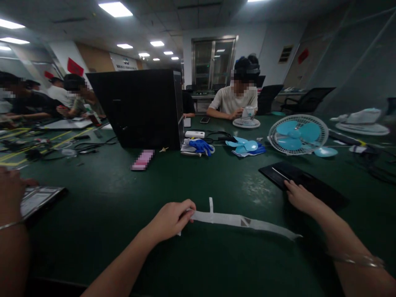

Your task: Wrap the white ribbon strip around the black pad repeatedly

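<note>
My left hand [173,219] is closed in a pinch on one end of a long, flat white strip [227,219]. The strip runs to the right just above the green table, with a short tab standing up from it and a grey-brown patch near its middle. At the right, my right hand [301,198] has its fingers stretched out onto a flat black panel [312,185]. A thin white line [280,173] shows on the panel by those fingertips; whether it is a loose piece or part of the panel is unclear.
A large black case [145,111] stands behind. Nearby lie a pink phone [142,160], blue-white gloves [198,147], loose blue fan blades [243,145] and a caged fan [297,134]. Another person's hand [10,185] is at left by a metal-framed panel [40,200]. A co-worker [235,99] sits opposite.
</note>
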`<state>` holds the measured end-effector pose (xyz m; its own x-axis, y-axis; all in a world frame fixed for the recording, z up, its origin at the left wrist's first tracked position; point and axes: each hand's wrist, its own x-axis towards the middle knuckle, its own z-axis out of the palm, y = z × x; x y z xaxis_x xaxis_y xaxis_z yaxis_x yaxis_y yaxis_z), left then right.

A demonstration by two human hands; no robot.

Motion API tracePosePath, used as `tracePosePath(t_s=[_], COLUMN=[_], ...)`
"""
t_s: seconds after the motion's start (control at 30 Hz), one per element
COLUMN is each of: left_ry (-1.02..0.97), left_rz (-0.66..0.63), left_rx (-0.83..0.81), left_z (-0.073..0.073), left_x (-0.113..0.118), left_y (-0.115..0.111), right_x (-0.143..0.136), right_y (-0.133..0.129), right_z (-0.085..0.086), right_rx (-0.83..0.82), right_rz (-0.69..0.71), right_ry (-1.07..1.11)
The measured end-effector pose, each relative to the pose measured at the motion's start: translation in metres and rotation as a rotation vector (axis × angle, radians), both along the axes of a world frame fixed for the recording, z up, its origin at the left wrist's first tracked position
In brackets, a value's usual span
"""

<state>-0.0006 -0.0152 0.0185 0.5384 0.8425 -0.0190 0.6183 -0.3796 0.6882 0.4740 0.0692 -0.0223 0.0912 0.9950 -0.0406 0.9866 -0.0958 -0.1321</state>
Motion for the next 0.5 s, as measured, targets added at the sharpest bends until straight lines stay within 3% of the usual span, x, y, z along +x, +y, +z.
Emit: tracePosePath(t_s=[0.13, 0.33, 0.5], left_ry=[-0.064, -0.103, -0.095], left_rz=[0.010, -0.021, -0.042], left_rx=[-0.047, -0.057, -0.099], left_z=[0.003, 0.002, 0.001], left_x=[-0.001, 0.002, 0.001], left_y=[-0.003, -0.002, 0.001], right_x=[-0.044, -0.130, -0.168], right_y=[-0.005, -0.036, -0.055], right_z=[0.000, 0.023, 0.035], right_rx=[-0.105, -0.160, -0.221], right_rz=[0.090, 0.505, 0.788], right_ry=[-0.016, 0.050, 0.193])
